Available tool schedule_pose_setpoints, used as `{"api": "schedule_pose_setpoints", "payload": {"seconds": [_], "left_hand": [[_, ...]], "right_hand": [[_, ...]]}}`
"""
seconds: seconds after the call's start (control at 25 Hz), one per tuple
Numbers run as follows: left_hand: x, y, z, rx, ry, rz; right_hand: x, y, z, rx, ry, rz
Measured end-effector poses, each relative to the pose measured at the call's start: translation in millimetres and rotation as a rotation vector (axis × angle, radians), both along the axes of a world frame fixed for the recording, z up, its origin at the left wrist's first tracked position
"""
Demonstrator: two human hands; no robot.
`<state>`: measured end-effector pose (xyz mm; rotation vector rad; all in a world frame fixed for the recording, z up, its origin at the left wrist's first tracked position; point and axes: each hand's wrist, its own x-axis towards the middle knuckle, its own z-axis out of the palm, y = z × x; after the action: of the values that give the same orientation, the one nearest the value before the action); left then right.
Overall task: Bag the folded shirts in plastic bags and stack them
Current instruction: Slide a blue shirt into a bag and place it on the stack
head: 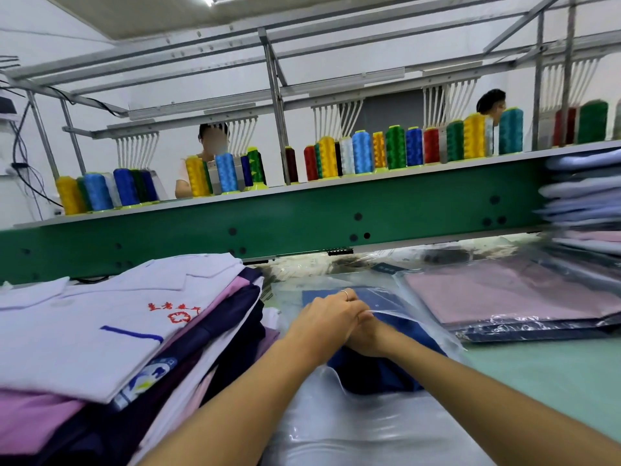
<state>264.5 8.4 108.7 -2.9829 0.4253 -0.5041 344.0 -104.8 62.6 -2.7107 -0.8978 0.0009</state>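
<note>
Head view: your two hands meet over a dark blue folded shirt half inside a clear plastic bag.

Your left hand lies on top, fingers pinched on the thin upper edge of the bag; your right hand is mostly hidden beneath it, so you cannot tell whether it is clenched or loose. The shirt lies in the middle of the pale green table, long axis running away from you, far end inside the bag, near end bunched and uncovered. Glare blurs the bag's outline. Left, the stack of unbagged folded shirts is cut off by the frame; right, the bagged pink shirt tops a low pile, and the tall stack behind it is motion-blurred.
</note>
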Motion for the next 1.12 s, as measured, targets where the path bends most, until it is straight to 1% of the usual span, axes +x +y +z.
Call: {"api": "schedule_pose_setpoints", "payload": {"seconds": [0.04, 0.08, 0.16, 0.2, 0.24, 0.28, 0.32, 0.36, 0.4, 0.44, 0.48, 0.52, 0.6, 0.68, 0.76, 0.88, 1.0, 1.12], "left_hand": [[0, -2, 0, -0.001, 0.010, 0.007], [0, -3, -1, 0.002, 0.018, 0.012], [0, -3, -2, 0.012, 0.029, 0.017], [0, -2, -2, 0.006, 0.030, 0.017], [0, -1, -3, -0.003, 0.029, 0.017], [-1, 0, -3, -0.008, 0.024, 0.018], [-2, 2, -3, -0.010, 0.017, 0.017], [-3, 3, -3, -0.009, 0.008, 0.014], [-4, 5, -3, -0.005, 0.002, 0.009], [-5, 6, -3, 0.001, 0.000, 0.003], [-7, 7, -3, 0.009, 0.006, 0.000], [-8, 7, -4, 0.008, 0.022, -0.003], [-11, 8, -6, -0.024, 0.056, -0.001], [-13, 8, -7, -0.045, 0.068, 0.001], [-16, 7, -8, -0.035, 0.084, -0.002], [-21, 3, -11, 0.000, 0.117, 0.026], [-30, 2, -21, 0.016, 0.093, 0.129], [-36, 1, -38, 0.046, 0.207, 0.291]], "right_hand": [[-4, 7, 3, -0.049, 0.065, 0.063], [-13, 18, 7, -0.085, 0.089, 0.013], [-33, 48, 13, -0.138, 0.106, -0.186], [-45, 54, 27, 0.032, 0.363, -0.148], [-49, 60, 27, 0.188, 0.372, -0.202], [-54, 67, 27, 0.255, 0.352, -0.239], [-49, 61, 28, 0.243, 0.350, -0.254], [-44, 49, 17, 0.161, 0.238, -0.290], [-42, 40, 3, 0.120, -0.036, -0.265], [-46, 37, 6, 0.103, 0.050, -0.040], [-45, 20, 6, 0.044, 0.162, 0.103], [-42, 5, 1, 0.044, 0.210, 0.132], [-34, -14, -9, -0.046, 0.213, 0.068], [-27, -33, -20, -0.177, 0.160, 0.032], [-20, -49, -27, -0.288, 0.049, 0.017], [-20, -52, -28, -0.350, -0.091, 0.081], [-17, -50, -28, -0.362, -0.156, 0.040], [-23, -55, -27, -0.487, -0.153, -0.045]]}}
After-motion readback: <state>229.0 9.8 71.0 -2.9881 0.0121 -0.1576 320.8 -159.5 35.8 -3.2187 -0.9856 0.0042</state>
